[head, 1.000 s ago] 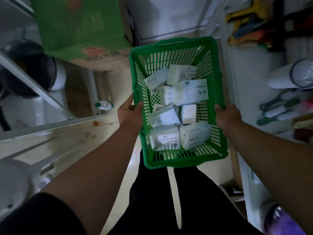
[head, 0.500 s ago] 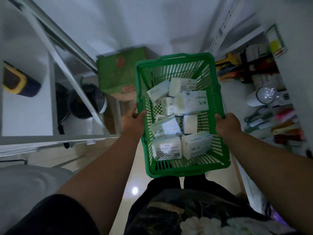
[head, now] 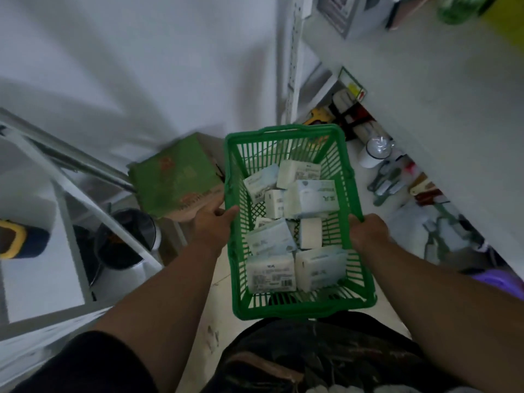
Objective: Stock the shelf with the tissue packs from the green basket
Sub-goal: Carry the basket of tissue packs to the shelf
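I hold a green plastic basket (head: 286, 307) out in front of my waist. My left hand (head: 212, 222) grips its left rim and my right hand (head: 367, 232) grips its right rim. Several white tissue packs (head: 270, 272) lie jumbled inside, some flat and some tilted against each other. A white shelf board (head: 442, 114) runs along the right side, above and beside the basket.
Below the right shelf board lie a white cup (head: 374, 154), brushes and small tools. A green cardboard box (head: 175, 177) stands on the floor left of the basket. A metal rack (head: 71, 199) with a dark pot (head: 124, 239) is at the left.
The view has tilted upward and the basket has risen with both hands still on its rims. More of the white wall and the right shelf board shows now.
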